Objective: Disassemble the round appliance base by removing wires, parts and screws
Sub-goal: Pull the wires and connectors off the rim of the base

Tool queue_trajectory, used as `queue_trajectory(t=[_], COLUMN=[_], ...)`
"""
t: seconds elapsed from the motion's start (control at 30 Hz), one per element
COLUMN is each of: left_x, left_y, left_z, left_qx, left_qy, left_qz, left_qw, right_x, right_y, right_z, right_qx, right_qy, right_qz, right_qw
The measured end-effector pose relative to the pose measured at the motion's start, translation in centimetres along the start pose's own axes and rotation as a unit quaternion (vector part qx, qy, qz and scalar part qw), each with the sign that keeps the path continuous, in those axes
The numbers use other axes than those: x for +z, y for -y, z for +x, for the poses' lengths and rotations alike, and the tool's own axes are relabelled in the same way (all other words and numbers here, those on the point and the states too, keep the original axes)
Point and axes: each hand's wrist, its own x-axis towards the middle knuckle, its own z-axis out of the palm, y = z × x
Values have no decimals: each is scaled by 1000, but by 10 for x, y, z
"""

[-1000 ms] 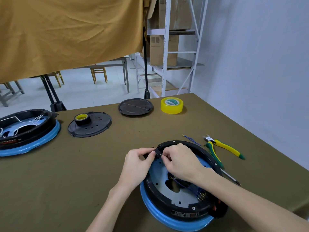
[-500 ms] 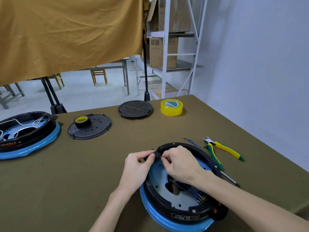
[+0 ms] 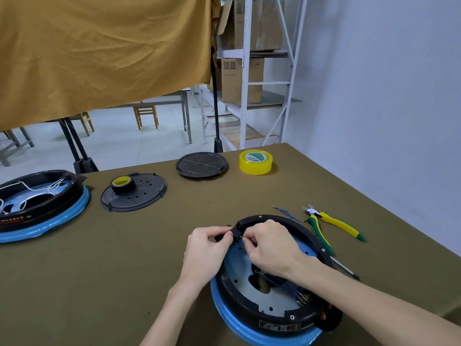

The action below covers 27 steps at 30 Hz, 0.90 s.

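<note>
Your left hand [image 3: 208, 253] and right hand [image 3: 270, 247] both pinch at the round base [image 3: 269, 318] rim, fingertips hiding the small part gripped.

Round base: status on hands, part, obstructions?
Left hand grips black rim part; right hand pinches small terminal there. Round base still wired. Nothing blocking.

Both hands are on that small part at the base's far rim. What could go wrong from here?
1. The right hand pinches a thin terminal beside the black clip the left hand holds; a hard tug might snap it.
2. Blue wires are still attached inside the base; lifting parts may strain them.
3. The cutters lie close behind the base, which could knock them if it slides.
</note>
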Motion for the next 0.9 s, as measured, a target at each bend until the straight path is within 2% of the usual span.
queue_trajectory(t=[0.37, 0.5, 0.57, 0.67, 0.77, 0.83, 0.9], left_x=[-1, -1, -1, 0, 0, 1, 1], left_y=[-9, -7, -5, -2, -1, -1, -1], left_z=[-4, -3, -3, -5, -7, -7, -8], left_qx=[-13, 0, 17, 29, 27, 27, 29], left_qy=[2, -3, 1, 5, -5, -7, -16], left_qz=[20, 23, 10, -24, -38, -34, -30], left_qw=[1000, 1000, 1000, 999, 999, 999, 999], right_x=[1, 2, 0, -11, -28, -39, -45], right_y=[-2, -8, -12, -20, -36, -47, -56], right_z=[-3, -6, -3, 9, 27, 38, 44], right_qx=[0, 7, 39, 108, 194, 239, 249], right_qy=[-7, -38, -81, -151, -176, -183, -159], right_qz=[11, 25, 87, 243, 423, 485, 507], right_qw=[1000, 999, 992, 952, 868, 821, 810])
